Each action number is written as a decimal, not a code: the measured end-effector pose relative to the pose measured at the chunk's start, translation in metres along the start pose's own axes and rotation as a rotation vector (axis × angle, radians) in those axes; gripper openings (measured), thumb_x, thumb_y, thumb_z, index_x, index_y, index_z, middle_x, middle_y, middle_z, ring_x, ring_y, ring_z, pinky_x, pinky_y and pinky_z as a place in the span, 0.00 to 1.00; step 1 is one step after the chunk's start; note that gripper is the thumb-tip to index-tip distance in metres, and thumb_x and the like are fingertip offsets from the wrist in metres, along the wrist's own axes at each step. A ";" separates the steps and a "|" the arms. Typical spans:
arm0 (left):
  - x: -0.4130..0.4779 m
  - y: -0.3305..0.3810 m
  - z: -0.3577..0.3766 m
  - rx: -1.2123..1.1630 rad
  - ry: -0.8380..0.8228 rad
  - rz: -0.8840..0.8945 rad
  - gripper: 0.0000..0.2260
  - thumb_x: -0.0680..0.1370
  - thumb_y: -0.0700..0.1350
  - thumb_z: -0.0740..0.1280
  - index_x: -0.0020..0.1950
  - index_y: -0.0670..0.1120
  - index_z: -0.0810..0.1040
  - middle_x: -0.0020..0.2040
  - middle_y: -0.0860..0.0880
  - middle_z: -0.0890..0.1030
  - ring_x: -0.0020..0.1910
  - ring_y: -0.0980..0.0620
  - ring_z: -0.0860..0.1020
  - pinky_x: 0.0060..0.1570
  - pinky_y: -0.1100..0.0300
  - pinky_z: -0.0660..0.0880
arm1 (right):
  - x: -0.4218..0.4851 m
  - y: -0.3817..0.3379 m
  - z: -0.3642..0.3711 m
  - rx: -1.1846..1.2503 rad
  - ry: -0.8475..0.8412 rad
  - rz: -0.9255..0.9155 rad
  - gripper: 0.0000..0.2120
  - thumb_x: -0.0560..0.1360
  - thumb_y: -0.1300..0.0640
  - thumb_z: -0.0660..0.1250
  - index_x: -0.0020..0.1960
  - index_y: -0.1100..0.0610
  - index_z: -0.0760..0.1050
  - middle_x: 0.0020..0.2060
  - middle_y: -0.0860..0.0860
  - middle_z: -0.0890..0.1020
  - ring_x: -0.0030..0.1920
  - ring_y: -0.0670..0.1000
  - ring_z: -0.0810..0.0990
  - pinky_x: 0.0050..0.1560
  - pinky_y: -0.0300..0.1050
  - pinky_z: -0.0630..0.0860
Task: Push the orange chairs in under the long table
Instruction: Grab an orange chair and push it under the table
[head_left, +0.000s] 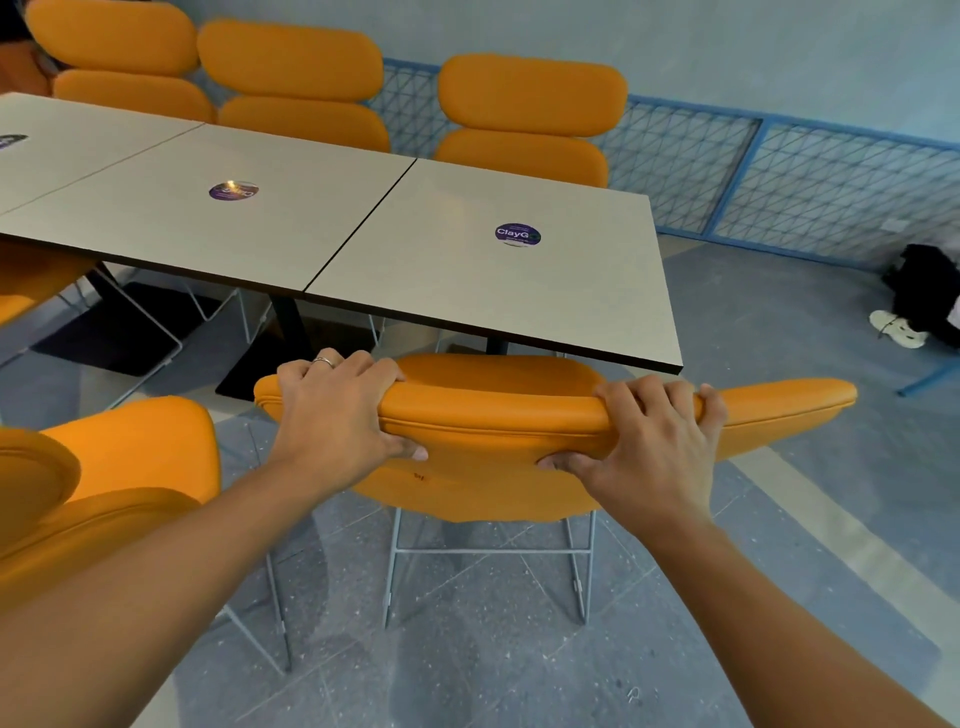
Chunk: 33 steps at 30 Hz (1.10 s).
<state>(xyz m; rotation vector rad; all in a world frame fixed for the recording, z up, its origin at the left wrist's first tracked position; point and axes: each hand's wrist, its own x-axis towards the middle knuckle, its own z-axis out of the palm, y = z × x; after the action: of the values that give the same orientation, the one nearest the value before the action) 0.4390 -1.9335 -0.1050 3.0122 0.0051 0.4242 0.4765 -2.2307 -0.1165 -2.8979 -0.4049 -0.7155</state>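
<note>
Both hands grip the padded top edge of the nearest orange chair (498, 441): left hand (337, 415) (a ring on one finger) and right hand (644, 441) set apart, fingers curled over it. The chair's seat sits partly beneath the long table (457, 270). Three more orange chairs (530, 119) stand along the far side.

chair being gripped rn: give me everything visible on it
The gripped orange chair has a wide, padded, leather-like backrest with seamed edges, its ends flaring out sideways, on a thin pale metal wire frame. It stands upright on the speckled floor, facing the near edge of the long table. The left hand and right hand both clamp its top edge, thumbs behind. A small dark mark shows on the back.
</note>
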 end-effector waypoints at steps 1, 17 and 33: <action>0.003 -0.008 0.000 -0.014 -0.005 0.004 0.33 0.56 0.74 0.70 0.54 0.57 0.75 0.46 0.56 0.75 0.50 0.49 0.71 0.50 0.51 0.59 | 0.001 -0.008 0.002 -0.006 0.001 0.011 0.39 0.58 0.20 0.65 0.55 0.49 0.78 0.50 0.50 0.79 0.54 0.56 0.74 0.68 0.64 0.59; 0.044 -0.070 0.007 -0.051 0.030 0.070 0.33 0.56 0.73 0.71 0.53 0.56 0.76 0.46 0.54 0.76 0.49 0.48 0.71 0.50 0.51 0.59 | 0.032 -0.058 0.024 -0.079 0.011 0.060 0.40 0.59 0.19 0.64 0.56 0.49 0.78 0.50 0.49 0.79 0.54 0.57 0.74 0.68 0.63 0.58; 0.107 -0.090 0.016 -0.120 -0.045 0.012 0.33 0.57 0.71 0.73 0.56 0.56 0.76 0.49 0.54 0.76 0.53 0.47 0.71 0.55 0.49 0.60 | 0.087 -0.066 0.056 -0.079 0.020 0.074 0.41 0.60 0.18 0.63 0.56 0.49 0.78 0.49 0.49 0.78 0.54 0.56 0.73 0.67 0.62 0.59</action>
<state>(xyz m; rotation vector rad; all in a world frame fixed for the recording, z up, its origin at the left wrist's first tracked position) 0.5472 -1.8437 -0.0997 2.9041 -0.0400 0.3446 0.5560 -2.1375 -0.1201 -2.9587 -0.2717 -0.7647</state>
